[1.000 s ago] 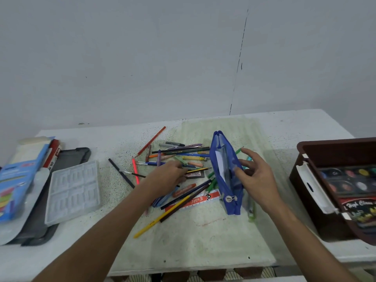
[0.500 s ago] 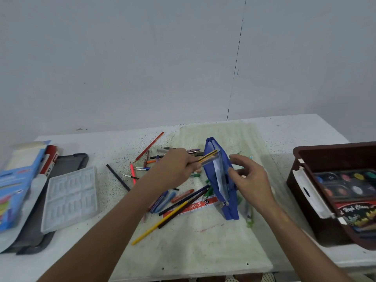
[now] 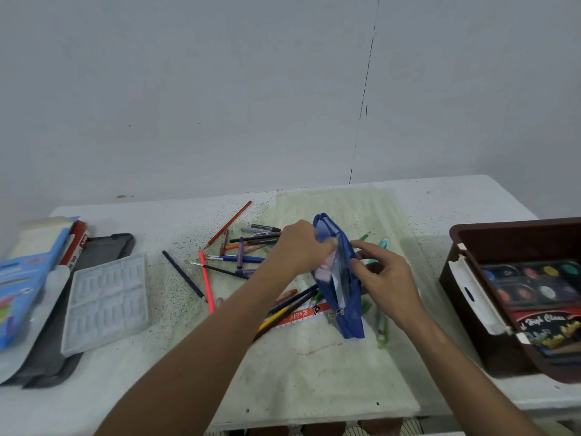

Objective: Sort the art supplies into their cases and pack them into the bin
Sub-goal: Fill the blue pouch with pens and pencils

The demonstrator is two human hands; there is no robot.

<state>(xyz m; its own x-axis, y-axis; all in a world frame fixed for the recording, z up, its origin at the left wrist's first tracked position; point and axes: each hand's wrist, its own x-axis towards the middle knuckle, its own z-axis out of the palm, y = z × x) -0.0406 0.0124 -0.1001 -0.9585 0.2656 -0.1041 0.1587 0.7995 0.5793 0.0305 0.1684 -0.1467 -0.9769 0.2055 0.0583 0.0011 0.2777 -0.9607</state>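
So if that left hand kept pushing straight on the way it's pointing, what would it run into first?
The left hand points rightward into the open mouth of the blue pencil pouch, so it would likely meet the pouch's inner far wall first, with the right hand gripping just behind it. Depth inside the pouch is unclear.

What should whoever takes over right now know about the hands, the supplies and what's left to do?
Left hand: fingers inside the mouth of the blue pouch; whether they grip anything is hidden.
Right hand: pinches the pouch's right edge, holding it open and upright.
Loose pens and pencils lie on the table left of the pouch; a few green ones lie to its right.
Done: paint set sits in the brown bin.
Left: gather the loose items, zip the pouch, pack it into the bin.
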